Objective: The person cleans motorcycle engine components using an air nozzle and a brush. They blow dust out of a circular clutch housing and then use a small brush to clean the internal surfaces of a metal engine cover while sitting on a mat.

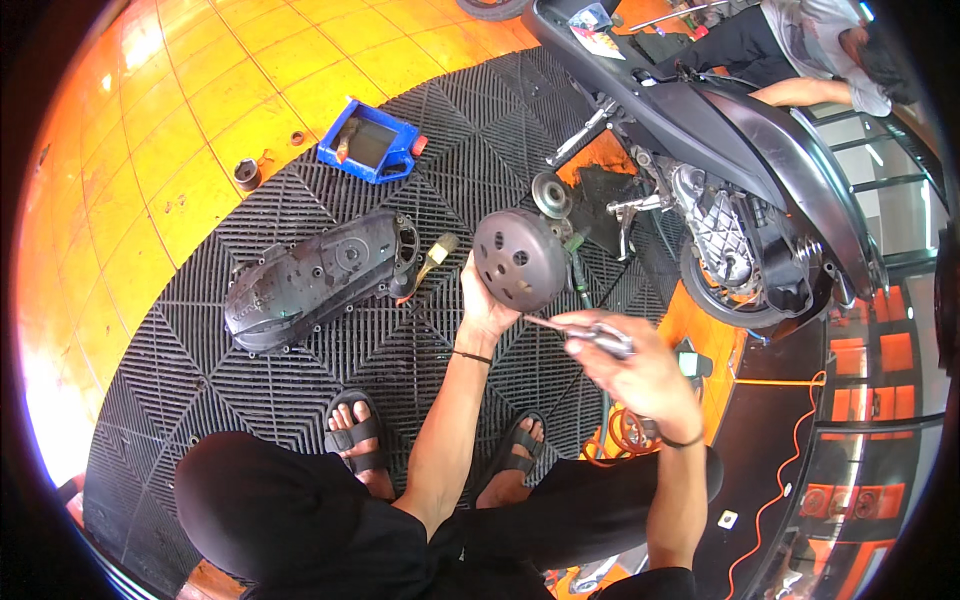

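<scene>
My left hand (484,305) grips a dark, round clutch bell (519,262) from below, its face with several holes turned up. In my right hand (645,372) is a silver air blow gun (608,340), fingers wrapped round its body. The gun's thin nozzle points left and ends close to the bell's lower rim; whether it touches cannot be seen. Left of the bell, a brush (438,254) with pale bristles lies beside a black engine side cover (325,278). Just beyond the bell is a round metal pulley (551,195).
A cut-open blue jug (336,168) with dark liquid stands on the black slatted mat (270,205). To its left sits a small brown cup (247,174). A partly opened scooter (740,140) fills the upper right, with another person (815,60) behind it. An orange coiled hose (628,430) lies below my right hand.
</scene>
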`<action>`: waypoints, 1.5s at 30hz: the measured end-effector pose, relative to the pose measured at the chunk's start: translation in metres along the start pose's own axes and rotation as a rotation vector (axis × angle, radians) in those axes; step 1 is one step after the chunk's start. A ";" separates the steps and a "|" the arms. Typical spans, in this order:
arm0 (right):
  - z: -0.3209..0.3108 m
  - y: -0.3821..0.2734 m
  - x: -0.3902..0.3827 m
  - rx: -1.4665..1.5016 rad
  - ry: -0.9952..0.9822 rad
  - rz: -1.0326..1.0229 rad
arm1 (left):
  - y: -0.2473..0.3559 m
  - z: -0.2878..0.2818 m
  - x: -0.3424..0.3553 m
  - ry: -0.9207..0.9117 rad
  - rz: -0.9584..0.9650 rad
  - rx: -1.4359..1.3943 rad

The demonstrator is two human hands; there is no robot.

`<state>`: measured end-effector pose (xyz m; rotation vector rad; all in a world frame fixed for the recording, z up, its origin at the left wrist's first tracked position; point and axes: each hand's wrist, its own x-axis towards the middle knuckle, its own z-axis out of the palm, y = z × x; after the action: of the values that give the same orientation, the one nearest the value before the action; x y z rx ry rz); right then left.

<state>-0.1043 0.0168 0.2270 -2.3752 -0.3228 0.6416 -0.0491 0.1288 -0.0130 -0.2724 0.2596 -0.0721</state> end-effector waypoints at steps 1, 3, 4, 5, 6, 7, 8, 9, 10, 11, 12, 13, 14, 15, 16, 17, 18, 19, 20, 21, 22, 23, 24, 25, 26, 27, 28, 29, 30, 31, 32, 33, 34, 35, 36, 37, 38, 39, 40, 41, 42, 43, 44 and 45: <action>-0.009 -0.011 -0.005 0.023 0.044 0.063 | 0.001 0.008 -0.004 0.015 -0.034 -0.050; -0.017 -0.025 -0.006 0.044 0.055 0.119 | 0.016 -0.016 0.006 -0.333 -0.188 -0.146; -0.022 -0.025 -0.008 0.060 0.070 0.165 | 0.016 -0.011 0.006 -0.563 -0.350 -0.227; -0.026 -0.026 -0.010 0.076 0.084 0.210 | 0.013 -0.006 0.006 -0.697 -0.455 -0.318; -0.025 -0.022 -0.008 0.105 0.024 0.234 | 0.013 -0.003 0.003 -0.711 -0.473 -0.260; -0.021 -0.012 -0.007 0.058 0.007 0.147 | 0.012 0.002 -0.001 -0.728 -0.498 -0.203; -0.016 -0.004 -0.003 0.013 -0.015 0.051 | 0.013 0.006 -0.009 -0.711 -0.473 -0.217; -0.014 -0.003 -0.002 -0.006 -0.021 0.046 | 0.013 0.005 -0.005 -0.720 -0.490 -0.219; -0.010 -0.004 0.001 -0.022 -0.041 0.035 | 0.017 0.007 -0.003 -0.725 -0.494 -0.216; -0.006 -0.004 0.003 -0.037 -0.060 0.024 | 0.019 0.008 -0.003 -0.729 -0.498 -0.213; -0.002 -0.009 0.002 -0.105 -0.044 0.051 | 0.017 0.005 -0.012 -0.535 -0.388 -0.185; 0.001 -0.008 0.002 -0.128 -0.013 0.025 | 0.021 0.008 -0.003 -0.568 -0.408 -0.055; 0.005 -0.003 0.002 -0.151 0.019 -0.002 | 0.018 0.006 -0.003 -0.323 -0.253 0.090; 0.008 0.000 0.003 -0.174 0.052 -0.028 | 0.016 0.004 -0.003 -0.213 -0.184 0.145; 0.009 0.000 0.005 -0.095 0.073 -0.051 | 0.011 0.004 -0.002 -0.102 -0.128 0.204; 0.008 0.004 0.006 -0.077 0.049 -0.069 | 0.009 0.003 -0.001 -0.126 -0.161 0.179; 0.008 0.010 0.008 -0.059 0.023 -0.087 | 0.008 0.003 -0.001 -0.197 -0.223 0.132; 0.006 0.011 0.011 -0.041 -0.002 -0.110 | 0.008 0.002 0.000 -0.266 -0.285 0.092; 0.003 0.009 0.012 -0.035 -0.029 -0.095 | 0.010 0.001 0.000 -0.381 -0.376 0.030; -0.001 0.004 0.012 -0.029 -0.058 -0.082 | 0.012 0.000 -0.001 -0.495 -0.467 -0.032; -0.004 0.000 0.012 -0.019 -0.085 -0.066 | 0.011 0.015 -0.014 -0.431 -0.441 -0.052; -0.007 -0.002 0.013 -0.010 -0.114 -0.052 | 0.015 0.007 -0.004 -0.535 -0.506 -0.028; -0.010 -0.001 0.014 -0.009 -0.141 -0.125 | 0.013 0.010 -0.007 -0.509 -0.493 -0.065; -0.007 0.000 0.016 -0.033 -0.067 -0.141 | 0.013 0.011 -0.012 -0.483 -0.473 -0.100; -0.003 0.003 0.017 -0.057 0.006 -0.158 | 0.017 0.011 -0.010 -0.493 -0.470 -0.096; -0.001 0.003 0.020 -0.080 0.079 -0.174 | 0.022 0.011 -0.007 -0.503 -0.466 -0.092; -0.005 -0.003 0.022 -0.128 -0.053 -0.143 | 0.026 0.012 -0.008 -0.506 -0.463 -0.091; -0.010 -0.008 0.023 -0.124 -0.183 -0.164 | 0.026 0.013 -0.013 -0.455 -0.441 -0.133; -0.003 -0.003 0.024 -0.133 -0.100 -0.157 | 0.028 0.012 -0.010 -0.473 -0.447 -0.115; 0.003 0.002 0.026 -0.146 -0.016 -0.153 | 0.029 0.011 -0.005 -0.497 -0.453 -0.098; 0.003 0.004 0.030 -0.130 -0.045 -0.165 | 0.028 0.009 -0.004 -0.538 -0.447 -0.111; 0.002 0.006 0.034 -0.115 -0.073 -0.175 | 0.029 0.006 -0.005 -0.518 -0.444 -0.108; 0.003 0.006 0.037 -0.101 -0.101 -0.182 | 0.031 0.007 -0.007 -0.498 -0.443 -0.107; 0.005 0.004 0.039 -0.118 -0.053 -0.164 | 0.033 0.009 -0.007 -0.477 -0.442 -0.107; 0.010 0.002 0.040 -0.134 -0.004 -0.145 | 0.039 -0.005 0.005 -0.553 -0.489 -0.070; 0.012 0.000 0.041 -0.154 0.046 -0.119 | 0.039 -0.005 0.006 -0.569 -0.484 -0.091; 0.007 -0.010 0.040 -0.173 -0.030 -0.045 | 0.037 -0.006 0.006 -0.586 -0.479 -0.111; 0.006 -0.010 0.041 -0.175 -0.030 -0.057 | 0.037 -0.007 0.006 -0.602 -0.474 -0.131; 0.006 -0.008 0.042 -0.177 -0.031 -0.070 | 0.037 -0.007 0.007 -0.561 -0.471 -0.147; 0.007 -0.005 0.043 -0.179 -0.031 -0.084 | 0.038 -0.007 0.008 -0.561 -0.478 -0.154; 0.009 0.005 0.042 -0.173 0.048 -0.127 | 0.033 -0.009 0.011 -0.555 -0.494 -0.166; 0.007 0.003 0.044 -0.161 -0.036 -0.117 | 0.034 -0.010 0.011 -0.548 -0.497 -0.176; 0.003 0.000 0.046 -0.149 -0.120 -0.107 | 0.035 -0.011 0.012 -0.540 -0.496 -0.158; 0.001 -0.004 0.047 -0.137 -0.205 -0.096 | 0.036 -0.012 0.013 -0.531 -0.494 -0.140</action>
<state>-0.0653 0.0376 0.2119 -2.4092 -0.5827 0.8430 -0.0382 0.1589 -0.0372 -0.4786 -0.3375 -0.4638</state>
